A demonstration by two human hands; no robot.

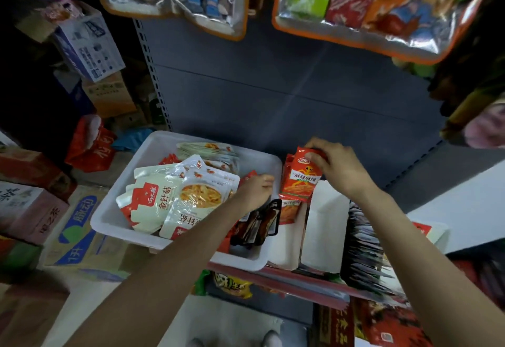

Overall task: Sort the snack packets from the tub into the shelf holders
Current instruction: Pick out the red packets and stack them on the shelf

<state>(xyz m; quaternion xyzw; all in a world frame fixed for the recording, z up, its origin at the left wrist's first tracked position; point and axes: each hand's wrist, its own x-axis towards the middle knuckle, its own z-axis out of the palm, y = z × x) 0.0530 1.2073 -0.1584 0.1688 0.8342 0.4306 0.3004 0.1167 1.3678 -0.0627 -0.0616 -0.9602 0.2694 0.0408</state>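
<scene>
- Nearest me are my two forearms, crossing the front lip of the white tub (114,226). The tub overhangs the shelf edge (287,278) at its near corner, so I judge that leaning on the rim could tip it and spill everything.
- The white shelf holders (325,226) stand just right of the tub. The middle one looks bare, and the red packets already sit in the one touching the tub; dropping into the wrong slot is the easy mistake here.
- The pile of white mushroom packets (164,199) fills the tub's left half and lies loose and overlapping. A careless pull could drag several out at once.
- My right hand (338,166) pinches the top edge of a red snack packet (300,177), held upright over its holder. The film looks slick, and a grip that high may let it swing or slide down crooked.
- My left hand (257,188) is down in the tub with fingers curled near the dark packets (259,223); I cannot tell whether it holds anything. A blind grab there could crumple a packet.
</scene>
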